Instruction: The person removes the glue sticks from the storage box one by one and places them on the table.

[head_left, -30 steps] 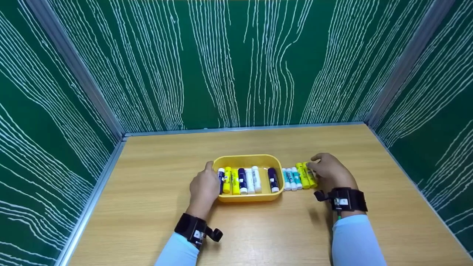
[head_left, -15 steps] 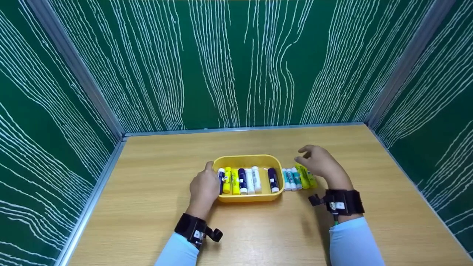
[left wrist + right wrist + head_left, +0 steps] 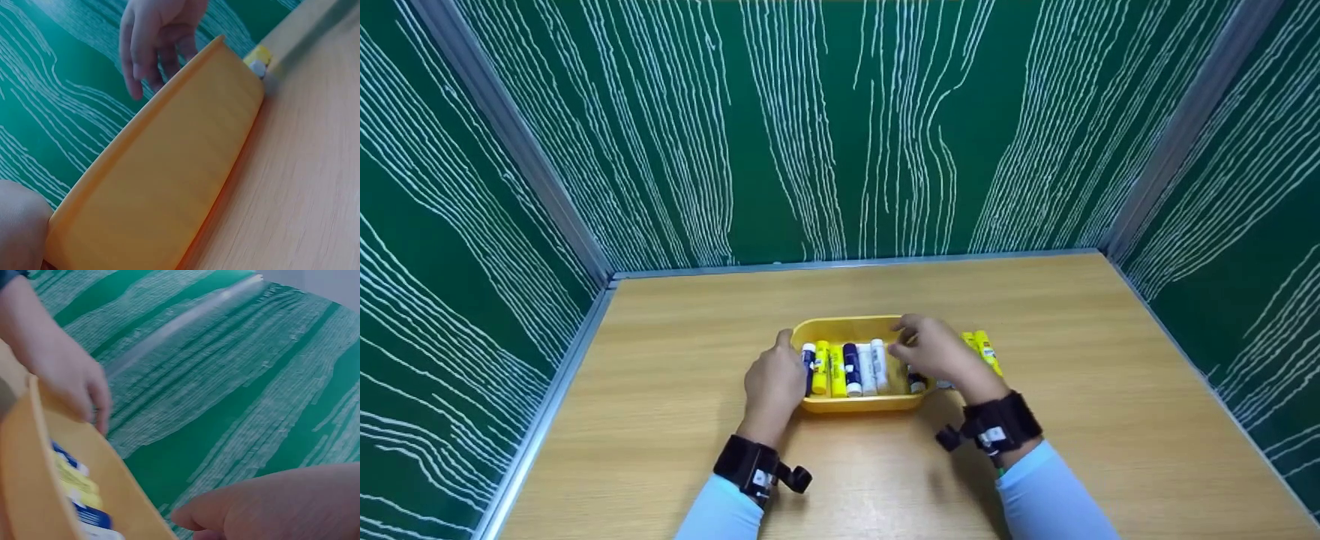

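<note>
A yellow plastic bin (image 3: 855, 406) stands mid-table, and my left hand (image 3: 775, 375) grips its left end at the rim. Inside lie glue sticks in a row: dark blue ones (image 3: 852, 369), yellow ones (image 3: 838, 370) and white ones (image 3: 879, 364). My right hand (image 3: 941, 356) is over the bin's right end with loosely bent fingers and nothing between them, as the left wrist view also shows. It partly covers a dark blue glue stick (image 3: 917, 384) at that end. Outside the bin, to the right, yellow glue sticks (image 3: 987, 350) lie side by side; the teal-and-white ones beside them are mostly hidden.
The wooden table (image 3: 697, 337) extends around the bin. Green walls (image 3: 870, 135) with white wavy lines and metal corner posts (image 3: 1189, 112) enclose it at the back and sides. Each wrist wears a black strap (image 3: 1003, 424) with a small camera.
My right hand has moved left from the yellow glue sticks on the table to over the bin's right end. My left hand has stayed on the bin.
</note>
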`<state>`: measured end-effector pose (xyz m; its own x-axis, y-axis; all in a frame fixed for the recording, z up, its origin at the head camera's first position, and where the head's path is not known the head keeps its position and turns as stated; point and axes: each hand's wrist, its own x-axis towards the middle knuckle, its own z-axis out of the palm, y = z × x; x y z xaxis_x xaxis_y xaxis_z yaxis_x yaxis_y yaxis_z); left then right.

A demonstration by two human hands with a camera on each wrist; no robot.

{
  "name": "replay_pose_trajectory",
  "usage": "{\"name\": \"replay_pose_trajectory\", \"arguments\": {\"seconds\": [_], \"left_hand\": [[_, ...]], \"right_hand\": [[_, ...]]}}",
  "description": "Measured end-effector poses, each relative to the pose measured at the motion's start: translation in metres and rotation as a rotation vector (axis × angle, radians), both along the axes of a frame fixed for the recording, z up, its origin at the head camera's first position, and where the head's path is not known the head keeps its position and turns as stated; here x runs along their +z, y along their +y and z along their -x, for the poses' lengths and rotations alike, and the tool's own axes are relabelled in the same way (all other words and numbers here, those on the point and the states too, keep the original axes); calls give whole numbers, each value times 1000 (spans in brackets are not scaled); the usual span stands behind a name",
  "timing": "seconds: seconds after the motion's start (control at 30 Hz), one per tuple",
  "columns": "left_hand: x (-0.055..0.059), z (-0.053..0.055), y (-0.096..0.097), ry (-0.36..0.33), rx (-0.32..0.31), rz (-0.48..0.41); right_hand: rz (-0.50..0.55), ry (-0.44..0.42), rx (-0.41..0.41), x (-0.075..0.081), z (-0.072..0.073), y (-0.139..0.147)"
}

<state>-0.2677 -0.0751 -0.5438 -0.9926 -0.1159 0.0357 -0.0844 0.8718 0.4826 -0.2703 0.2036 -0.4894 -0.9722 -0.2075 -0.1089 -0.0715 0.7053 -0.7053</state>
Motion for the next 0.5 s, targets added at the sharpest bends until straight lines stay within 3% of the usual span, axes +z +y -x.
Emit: {"name": "replay_pose_trajectory", "arguments": {"seconds": [0.27, 0.5], "left_hand": [[1, -1, 1, -21, 15, -20], [0, -1, 1, 7, 13, -25]], "right_hand": [[-67, -62, -41, -19, -1, -26], [-116, -89, -29, -27, -2, -37]]}}
